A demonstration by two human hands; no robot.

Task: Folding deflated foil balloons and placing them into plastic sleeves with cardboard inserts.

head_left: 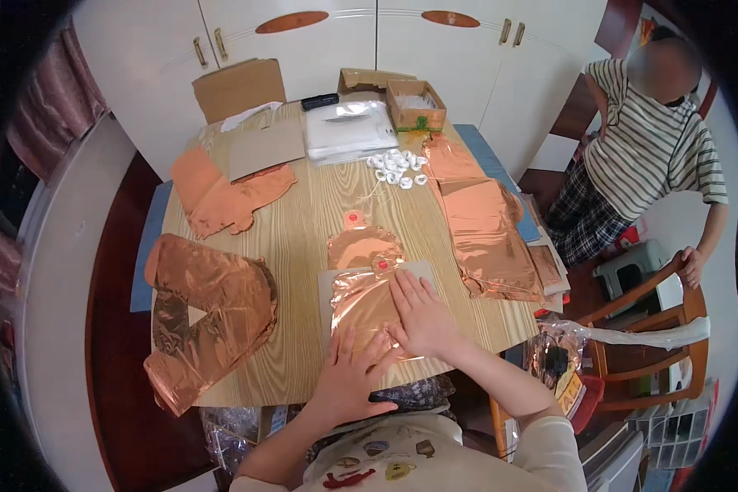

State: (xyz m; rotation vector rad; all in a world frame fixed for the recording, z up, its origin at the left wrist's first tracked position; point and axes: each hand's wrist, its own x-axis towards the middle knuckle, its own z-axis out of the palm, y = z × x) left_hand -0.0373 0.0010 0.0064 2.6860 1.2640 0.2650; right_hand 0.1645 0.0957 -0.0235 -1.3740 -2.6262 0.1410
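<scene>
A flat rose-gold foil balloon (357, 303) lies folded over a pale card sheet (326, 287) at the table's near edge. My right hand (425, 318) rests flat on its right side, fingers stretched out and pointing away from me. Lower down, my left hand (354, 379) presses on the near end of the foil with its fingers spread. The two hands almost meet at the fingertips. Just past the card, more of the foil with a round tab (353, 218) sticks out. Neither hand grips anything.
Flat foil balloons lie at left (213, 312), far left (221, 193) and right (484, 230). Behind are white ribbon rolls (398, 166), clear plastic bags (348, 131), a grey-brown card (266, 149) and a small cardboard box (416, 105). A person (644, 156) stands at right, hand on a wooden chair (644, 307).
</scene>
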